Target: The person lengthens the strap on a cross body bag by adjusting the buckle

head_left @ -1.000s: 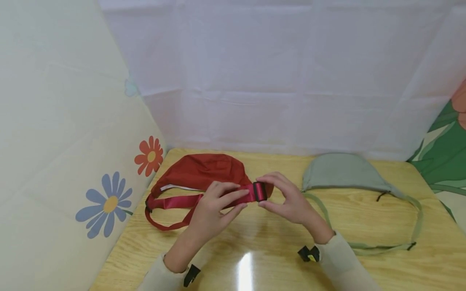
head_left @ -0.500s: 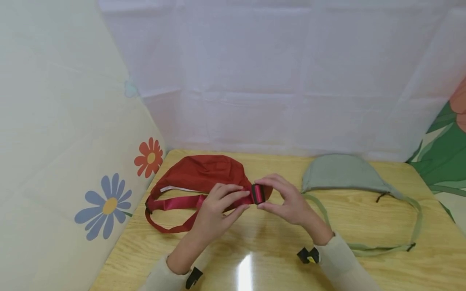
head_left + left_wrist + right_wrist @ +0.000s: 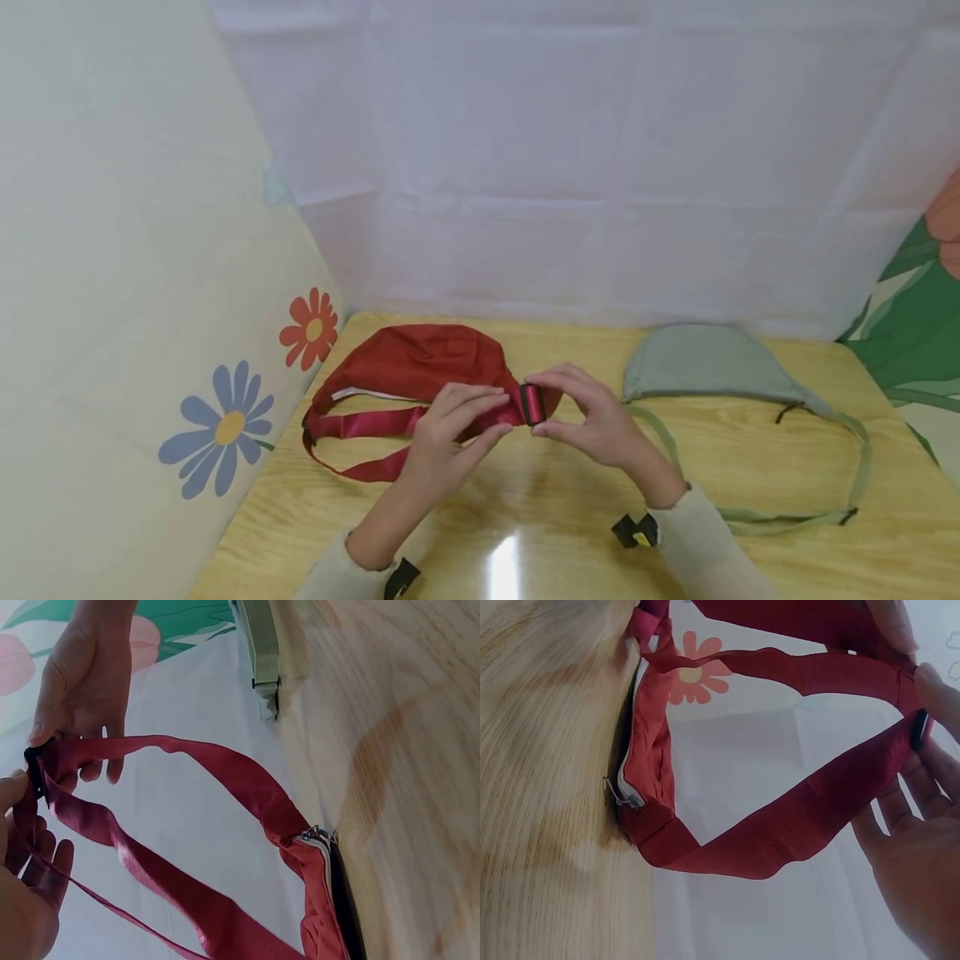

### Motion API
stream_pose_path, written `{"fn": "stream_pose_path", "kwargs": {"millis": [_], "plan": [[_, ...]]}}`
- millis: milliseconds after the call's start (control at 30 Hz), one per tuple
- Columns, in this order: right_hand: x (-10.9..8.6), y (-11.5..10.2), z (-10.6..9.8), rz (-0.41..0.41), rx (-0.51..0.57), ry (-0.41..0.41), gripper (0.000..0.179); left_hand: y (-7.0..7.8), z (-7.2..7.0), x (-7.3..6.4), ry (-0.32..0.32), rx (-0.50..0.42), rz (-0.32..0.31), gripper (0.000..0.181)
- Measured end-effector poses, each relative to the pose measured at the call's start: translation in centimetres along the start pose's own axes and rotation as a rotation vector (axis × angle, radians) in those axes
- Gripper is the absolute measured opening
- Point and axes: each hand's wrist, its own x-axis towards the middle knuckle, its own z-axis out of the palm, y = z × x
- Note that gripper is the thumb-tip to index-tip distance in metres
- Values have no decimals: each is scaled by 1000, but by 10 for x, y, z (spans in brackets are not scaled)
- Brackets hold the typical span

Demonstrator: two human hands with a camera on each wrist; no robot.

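A red waist bag (image 3: 423, 362) lies at the back left of the table, its crimson strap (image 3: 367, 423) running forward to both hands. My left hand (image 3: 446, 442) pinches the strap just left of a black strap slider (image 3: 532, 405). My right hand (image 3: 596, 421) holds the slider between thumb and fingers. The left wrist view shows the strap (image 3: 169, 881) raised off the table, with the slider (image 3: 36, 772) between the two hands. In the right wrist view, a zipper pull (image 3: 626, 796) hangs at the end of the bag's white-edged zipper.
A grey-green waist bag (image 3: 705, 362) lies at the back right, its pale green strap (image 3: 858, 458) looped toward the front. A white cloth (image 3: 480, 167) hangs behind the wooden table (image 3: 570, 533). A flower-printed sheet (image 3: 112, 292) stands along the left side.
Both hands keep their grip, close to where they were. The strap's lower loop at the left has twisted and looks thinner. The whole view has shifted slightly downward.
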Motion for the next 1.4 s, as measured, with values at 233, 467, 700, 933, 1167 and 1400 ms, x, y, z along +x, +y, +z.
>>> {"fn": "stream_pose_path", "kwargs": {"millis": [233,467,700,933,1167,1400], "plan": [[1,-1,1,-10,-4,-4,55,0,-3,3,-4,48,96,28],[2,-4,0,18,-15,-12,56,2,-4,5,-24,48,98,29],[4,-4,2,25,-18,-16,54,5,-2,5,-58,29,30,31],[2,-1,4,56,-26,10,54,3,-3,-1,-119,81,-105,51],[2,-1,2,47,-40,23,55,-1,-8,-5,-225,205,-152,56],[2,0,3,43,-31,14,56,-1,-9,-5,-241,183,-164,48]]}}
